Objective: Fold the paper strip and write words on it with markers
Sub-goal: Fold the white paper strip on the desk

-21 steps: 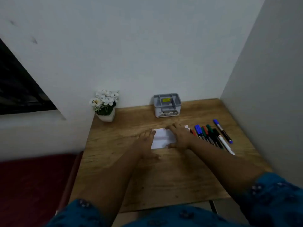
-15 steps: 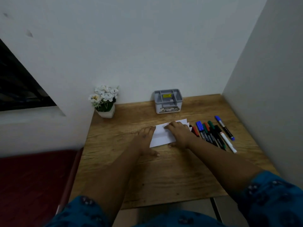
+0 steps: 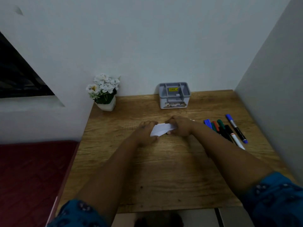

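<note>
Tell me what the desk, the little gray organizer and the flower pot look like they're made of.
Desk: wood or wood-look laminate, matte, with visible grain lines and knots.
Gray organizer: looks like molded plastic, smooth, with thin divider walls and printed stickers.
Flower pot: white, smooth, possibly ceramic or plastic; too small to tell.

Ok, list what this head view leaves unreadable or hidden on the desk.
- Paper strip: both ends are covered by the left hand and right hand; any writing cannot be told.
- Markers: the right forearm hides the near ends of some, so their count is unclear.
- Grey organizer: its labels are too small and blurred to read.
- Table: the sleeves cover its near corners.
</note>
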